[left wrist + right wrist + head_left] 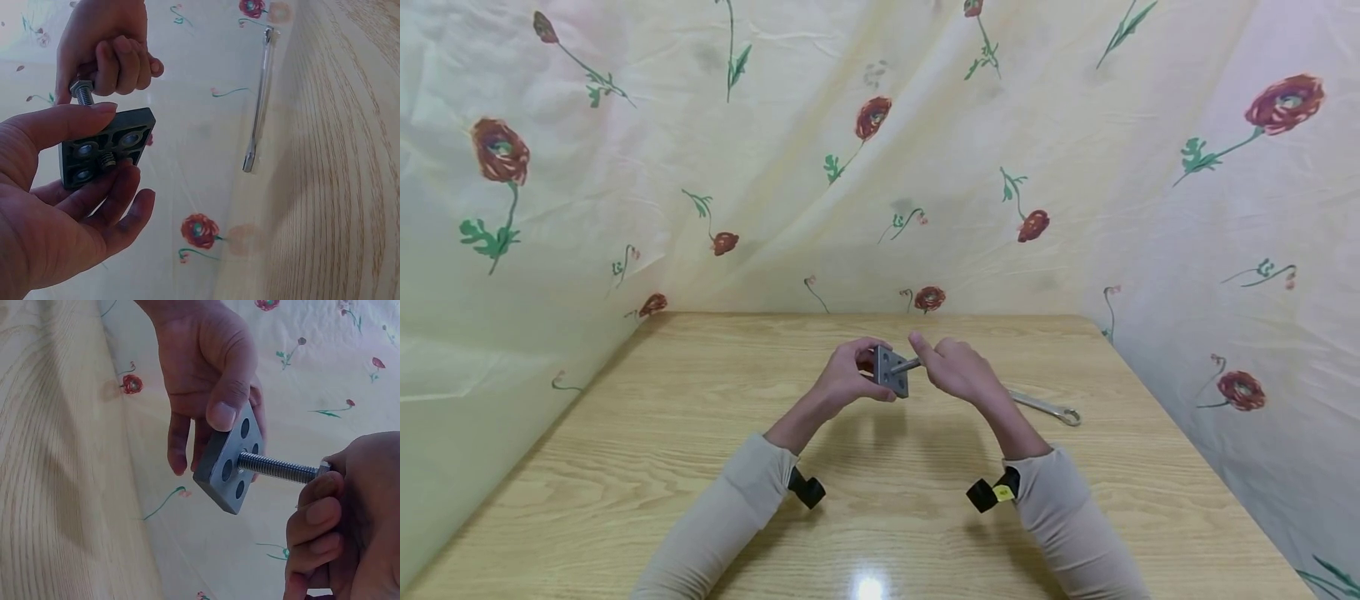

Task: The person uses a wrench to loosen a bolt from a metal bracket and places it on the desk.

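Note:
My left hand (847, 373) grips a grey square plate (215, 486) by its edges, with the thumb on one edge and fingers at the opposite side. Round holes lie toward the plate's corners. A long threaded hex bolt (278, 469) runs through the middle hole, and its tip shows on the ribbed back in the left wrist view. My right hand (958, 371) pinches the bolt at its hex head, its other fingers curled in. Most of the bolt's shank stands out on the right hand's side. Both hands hold the parts above the wooden table (647, 467).
A silver wrench (1045, 407) lies on the table to the right, partly hidden behind the right forearm in the head view. Flower-patterned cloth (790, 167) hangs behind the table and along both sides. Black wrist cameras (808, 490) sit at both cuffs.

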Demonstrator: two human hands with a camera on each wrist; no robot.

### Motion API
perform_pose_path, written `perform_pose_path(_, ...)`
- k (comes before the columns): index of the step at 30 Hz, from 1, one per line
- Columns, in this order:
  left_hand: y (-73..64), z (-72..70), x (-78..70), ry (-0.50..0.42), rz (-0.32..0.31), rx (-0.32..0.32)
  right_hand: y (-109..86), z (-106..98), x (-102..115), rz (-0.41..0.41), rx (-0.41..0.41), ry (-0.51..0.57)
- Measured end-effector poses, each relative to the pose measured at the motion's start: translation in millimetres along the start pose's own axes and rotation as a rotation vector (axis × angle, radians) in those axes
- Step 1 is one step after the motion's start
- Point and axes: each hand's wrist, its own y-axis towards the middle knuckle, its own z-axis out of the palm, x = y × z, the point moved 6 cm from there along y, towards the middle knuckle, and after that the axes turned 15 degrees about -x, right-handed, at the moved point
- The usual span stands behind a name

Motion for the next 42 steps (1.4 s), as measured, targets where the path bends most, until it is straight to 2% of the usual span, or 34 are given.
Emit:
perform_pose_path(5,0.8,-0.9,0.8,0.003,-0.002,0.001,0.2,-2,3,0.002,0.012,-0.013)
perform_pose_path(11,1.9,-1.7,0.5,-0.002,0.008,0.006,-2.2,-10,11,-0.061,-0.015,-0.063)
perform_pose_path(20,7.6,-3.0,4.2,-0.013,0.019,0.022,-2.4,-19,16,-0.157,-0.106,-0.077)
perform_pose_path(24,9.0,-3.9,5.0,-0.012,0.022,0.026,-0.9,-23,21,-0.237,-0.144,-0.082)
perform_pose_path(29,9.6,-5.7,4.6,-0.022,0.025,0.025,-1.6,-28,29,-0.345,-0.234,-0.076)
perform_pose_path(35,9.8,-7.7,4.4,-0.031,0.022,0.017,0.0,-26,31,-0.401,-0.305,-0.069)
perform_pose_path(39,10.0,-8.5,4.2,-0.026,0.022,0.013,0.3,-26,31,-0.430,-0.285,-0.060)
perform_pose_path(42,9.8,-8.6,4.1,-0.024,0.029,0.013,-1.0,-25,29,-0.420,-0.198,-0.067)
